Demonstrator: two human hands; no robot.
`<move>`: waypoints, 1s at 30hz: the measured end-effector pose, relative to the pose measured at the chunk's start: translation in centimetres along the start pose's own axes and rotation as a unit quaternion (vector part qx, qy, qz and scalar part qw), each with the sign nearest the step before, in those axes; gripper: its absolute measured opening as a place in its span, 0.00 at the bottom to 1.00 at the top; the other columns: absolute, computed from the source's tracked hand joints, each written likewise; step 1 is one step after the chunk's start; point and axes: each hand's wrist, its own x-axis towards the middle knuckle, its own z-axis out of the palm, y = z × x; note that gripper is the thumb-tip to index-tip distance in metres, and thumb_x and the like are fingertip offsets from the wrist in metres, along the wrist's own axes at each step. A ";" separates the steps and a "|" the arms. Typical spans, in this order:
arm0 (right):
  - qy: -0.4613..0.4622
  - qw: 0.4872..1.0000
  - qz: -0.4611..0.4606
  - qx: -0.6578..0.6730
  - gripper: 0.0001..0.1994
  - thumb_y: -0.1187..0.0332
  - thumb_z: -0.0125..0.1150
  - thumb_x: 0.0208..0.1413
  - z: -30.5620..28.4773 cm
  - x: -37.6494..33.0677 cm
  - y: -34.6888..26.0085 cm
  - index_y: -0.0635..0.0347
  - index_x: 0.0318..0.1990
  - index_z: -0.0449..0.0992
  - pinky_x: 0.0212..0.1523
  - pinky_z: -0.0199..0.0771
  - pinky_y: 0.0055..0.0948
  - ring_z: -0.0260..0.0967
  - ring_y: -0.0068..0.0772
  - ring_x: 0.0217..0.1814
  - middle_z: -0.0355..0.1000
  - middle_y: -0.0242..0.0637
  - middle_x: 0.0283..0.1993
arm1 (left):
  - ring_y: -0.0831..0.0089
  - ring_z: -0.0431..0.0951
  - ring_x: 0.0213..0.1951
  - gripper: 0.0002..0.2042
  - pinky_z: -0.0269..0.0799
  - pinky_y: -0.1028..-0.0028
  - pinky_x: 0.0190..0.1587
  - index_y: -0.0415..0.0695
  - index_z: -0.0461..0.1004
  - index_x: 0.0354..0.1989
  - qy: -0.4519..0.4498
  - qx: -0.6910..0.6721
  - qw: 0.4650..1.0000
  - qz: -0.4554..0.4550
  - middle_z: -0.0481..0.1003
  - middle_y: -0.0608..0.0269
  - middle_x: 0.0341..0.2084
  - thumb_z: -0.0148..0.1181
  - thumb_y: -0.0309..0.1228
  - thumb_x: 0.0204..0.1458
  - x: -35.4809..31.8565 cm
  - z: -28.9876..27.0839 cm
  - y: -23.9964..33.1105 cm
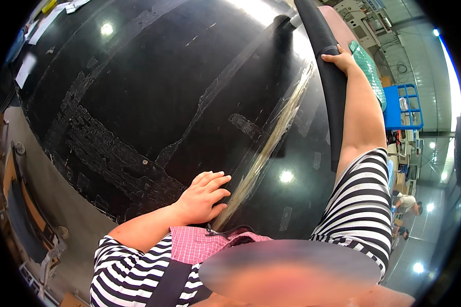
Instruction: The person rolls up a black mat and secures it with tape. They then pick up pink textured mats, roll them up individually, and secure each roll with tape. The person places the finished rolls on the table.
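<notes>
My left hand (pixel 205 198) lies palm down at the near edge of a large black tabletop (pixel 153 71), fingers apart, holding nothing. Beside its fingertips runs a long strip of shiny, yellowish clear tape (pixel 271 146), stretching away to the far right. At the table's right side, my right arm reaches far out. There my right hand (pixel 341 60) is wrapped round a long roll of black sheet material (pixel 335 102), thumb across its top. Some of its fingers are hidden behind the roll.
Old tape patches (pixel 107 140) mark the tabletop. White papers (pixel 26 70) lie at the far left. Beyond the roll are a green wrapped bundle (pixel 366 69) and a blue crate-like frame (pixel 402 106). Other people (pixel 407 202) are off to the right; a cart-like frame (pixel 25 210) stands at left.
</notes>
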 end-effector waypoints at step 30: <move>-0.182 0.957 -0.119 0.194 0.55 0.67 0.83 0.29 2.9 -61.8 13.7 0.66 0.72 0.62 0.69 0.66 0.38 0.70 0.47 0.68 0.72 0.52 0.64 | 0.64 0.80 0.48 0.30 0.79 0.63 0.49 0.38 0.62 0.55 0.447 -0.321 0.817 -0.173 0.77 0.50 0.44 0.76 0.31 0.50 -1.0 -8.7 -7.4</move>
